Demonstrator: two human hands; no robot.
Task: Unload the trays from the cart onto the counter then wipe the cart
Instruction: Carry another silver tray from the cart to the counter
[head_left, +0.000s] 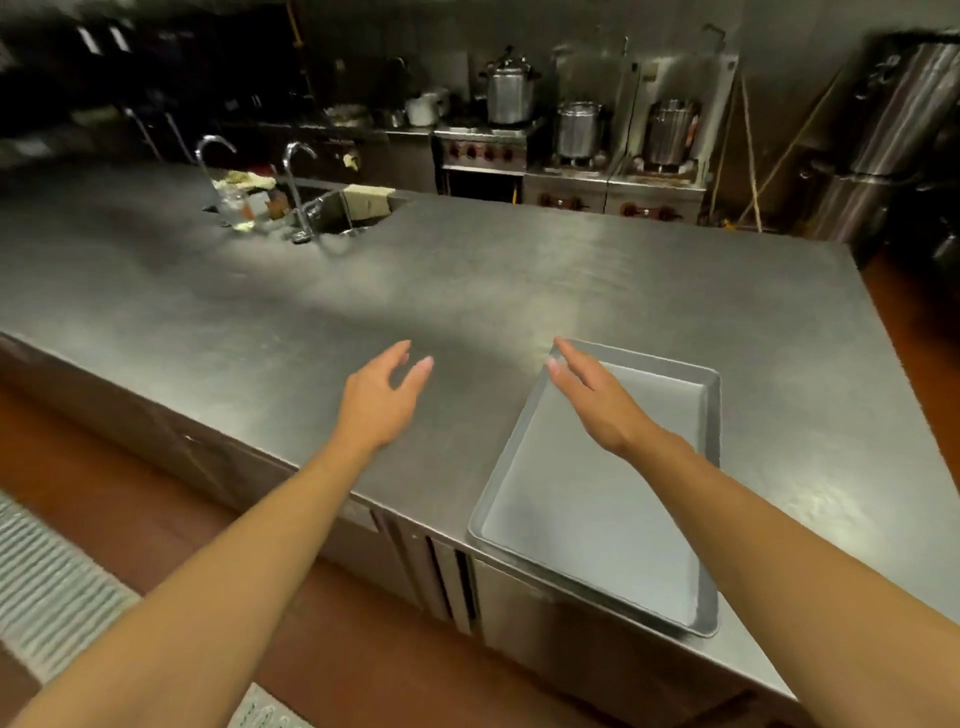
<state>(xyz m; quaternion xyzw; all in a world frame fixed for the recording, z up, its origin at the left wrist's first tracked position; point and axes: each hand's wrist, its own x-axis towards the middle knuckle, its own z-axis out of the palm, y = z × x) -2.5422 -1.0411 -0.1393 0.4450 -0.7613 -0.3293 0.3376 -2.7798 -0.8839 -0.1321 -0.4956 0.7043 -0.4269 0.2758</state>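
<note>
Steel tray (597, 519) overhangs the counter (311, 312) edge, both hands above.

1 tray (597, 519) on steel counter (467, 291), left hand (382, 397), right hand (592, 400) empty above

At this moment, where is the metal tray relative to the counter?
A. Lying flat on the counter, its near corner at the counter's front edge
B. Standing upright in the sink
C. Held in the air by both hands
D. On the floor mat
A: the metal tray lies flat on the counter with its near corner at the front edge; the left hand and right hand are open and grip nothing.
</note>
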